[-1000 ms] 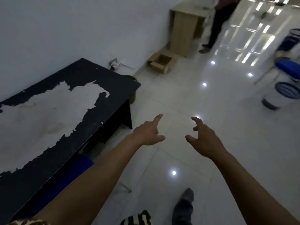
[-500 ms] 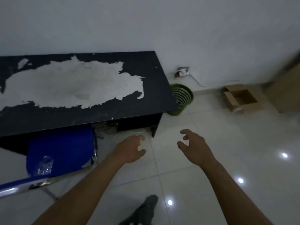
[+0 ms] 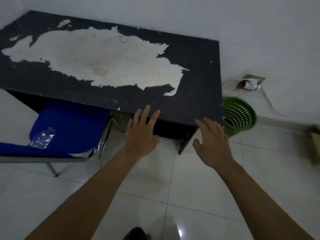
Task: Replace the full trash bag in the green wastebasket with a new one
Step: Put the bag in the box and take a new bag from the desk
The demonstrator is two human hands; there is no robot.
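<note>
Standing right of fingers [image 3: 210,125] (apart): wastebasket [image 3: 241,118]

Floor [image 3: 173,196]: glossy white tile, carrying a black desk [image 3: 199,75], a blue chair [image 3: 72,129] tucked partly under it, a green basket [image 3: 240,118] just beside the desk's right end, and a box [image 3: 314,146] further right. Desk top worn to a big pale patch [image 3: 103,63]. Crumpled clear plastic [image 3: 42,137] on the chair seat.

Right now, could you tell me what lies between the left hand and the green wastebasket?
In the head view, the black desk's corner leg and the right hand lie between the left hand and the green wastebasket.
</note>
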